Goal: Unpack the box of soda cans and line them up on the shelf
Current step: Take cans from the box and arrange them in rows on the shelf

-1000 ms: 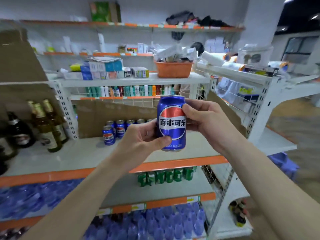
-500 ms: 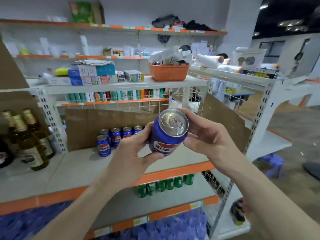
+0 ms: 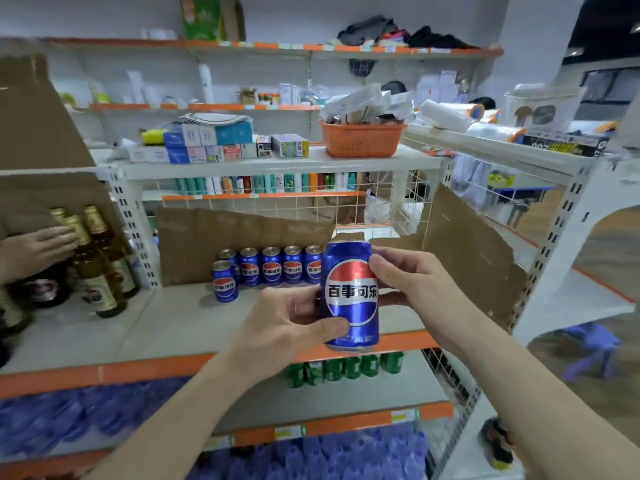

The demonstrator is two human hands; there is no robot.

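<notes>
Head view, item 1: soda can (image 3: 349, 296), blue, upright, long axis vertical, label facing you. You hold it in front of the shelf (image 3: 166, 327), above its orange front edge, not yet set down.

Item 2: your left hand (image 3: 294, 323). Thumb wraps across the lower front of the can, fingers curl behind its left side; clamped on the can.

Item 3: your right hand (image 3: 405, 278). Fingers curl over the can's upper right shoulder, pressing against it; also clamped on the can. Both hands sit level with it, neither clearly nearer.

Item 4: row of cans (image 3: 273, 268), five standing upright against the cardboard backing (image 3: 242, 233), plus one front can (image 3: 225, 280) just ahead of the row's left end. The row lies behind and to the left of the held can; the free shelf space lies at the row's right end, straight behind the can. Your move likely runs forward and slightly down, keeping the axis vertical.

Item 5: glass bottles (image 3: 100, 265) at far left, with another person's hand (image 3: 34, 251) resting against them.
</notes>
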